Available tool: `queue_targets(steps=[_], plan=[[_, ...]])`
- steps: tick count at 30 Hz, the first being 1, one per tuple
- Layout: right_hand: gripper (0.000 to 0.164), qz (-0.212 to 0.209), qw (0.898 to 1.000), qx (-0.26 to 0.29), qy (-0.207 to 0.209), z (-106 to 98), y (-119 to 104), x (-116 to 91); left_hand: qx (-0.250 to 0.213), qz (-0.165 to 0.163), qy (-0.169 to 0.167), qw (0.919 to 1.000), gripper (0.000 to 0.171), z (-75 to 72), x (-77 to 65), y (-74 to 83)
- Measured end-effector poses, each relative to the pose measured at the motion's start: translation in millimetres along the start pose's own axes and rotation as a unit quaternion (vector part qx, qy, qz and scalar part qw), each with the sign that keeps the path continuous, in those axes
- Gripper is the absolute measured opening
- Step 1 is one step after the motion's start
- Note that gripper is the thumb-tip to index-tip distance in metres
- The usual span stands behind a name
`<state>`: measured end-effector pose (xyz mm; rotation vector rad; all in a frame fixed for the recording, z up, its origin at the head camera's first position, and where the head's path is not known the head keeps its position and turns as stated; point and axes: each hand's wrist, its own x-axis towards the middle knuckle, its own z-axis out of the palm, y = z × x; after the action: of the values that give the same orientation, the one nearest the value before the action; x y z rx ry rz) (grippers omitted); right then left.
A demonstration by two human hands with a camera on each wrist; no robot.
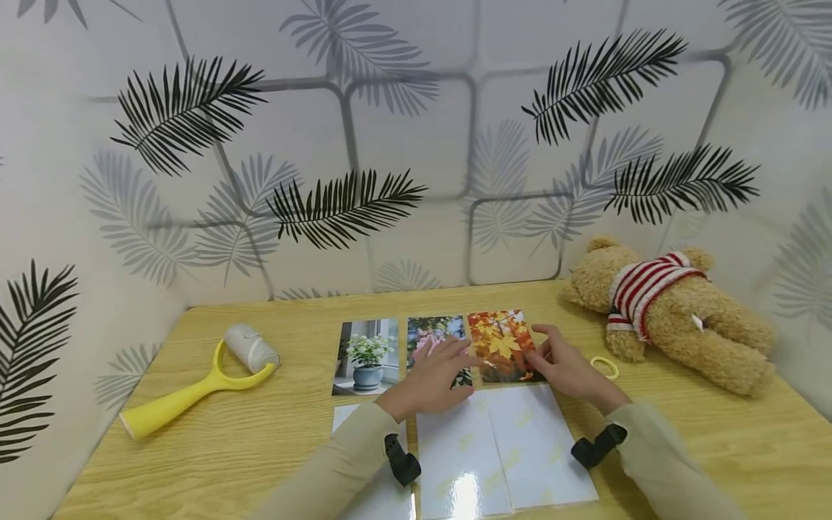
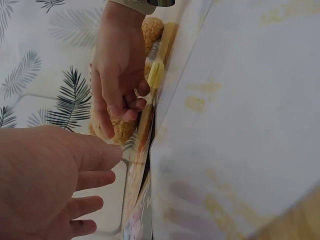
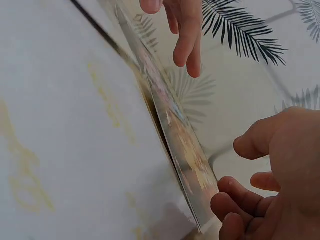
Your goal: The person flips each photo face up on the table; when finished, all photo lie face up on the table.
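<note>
Three photo cards lie side by side on the wooden table: a potted plant card [image 1: 367, 357], a pink flower card [image 1: 422, 329] and an autumn leaf card [image 1: 497, 332]. My left hand [image 1: 432, 379] is over the pink flower card, hiding much of it, its fingers extended toward the leaf card. At the leaf card's right edge is my right hand [image 1: 567, 367], fingertips right at the border. In the right wrist view its fingers [image 3: 237, 195] are loosely bent beside the card's edge. Glossy white cards [image 1: 533, 444] with yellowish marks lie in a row nearer me.
A yellow-handled lint roller [image 1: 188, 393] with a white roll lies at the left. To the right are a yellow ring [image 1: 604, 367] and a teddy bear [image 1: 689, 318] in a red-and-white striped top. A leaf-patterned wall covering [image 1: 416, 144] rises behind the table [image 1: 214, 462].
</note>
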<state>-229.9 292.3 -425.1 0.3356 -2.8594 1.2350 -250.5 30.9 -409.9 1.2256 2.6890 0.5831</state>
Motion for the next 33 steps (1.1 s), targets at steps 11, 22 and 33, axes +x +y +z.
queue_targets(steps=[11,22,33], plan=[[0.035,-0.065,0.995,0.061,-0.04,34,-36,-15,-0.103,0.021,0.059,0.9927,0.037,-15.2,-72.8,-22.0],[0.025,-0.12,0.972,0.147,-0.139,66,-68,-23,-0.055,0.009,0.082,0.995,0.03,-6.0,-140.0,-37.7],[0.039,-0.043,0.92,0.3,-0.247,94,-99,-35,-0.056,-0.06,0.037,0.996,0.022,-12.4,-183.3,-37.5]])
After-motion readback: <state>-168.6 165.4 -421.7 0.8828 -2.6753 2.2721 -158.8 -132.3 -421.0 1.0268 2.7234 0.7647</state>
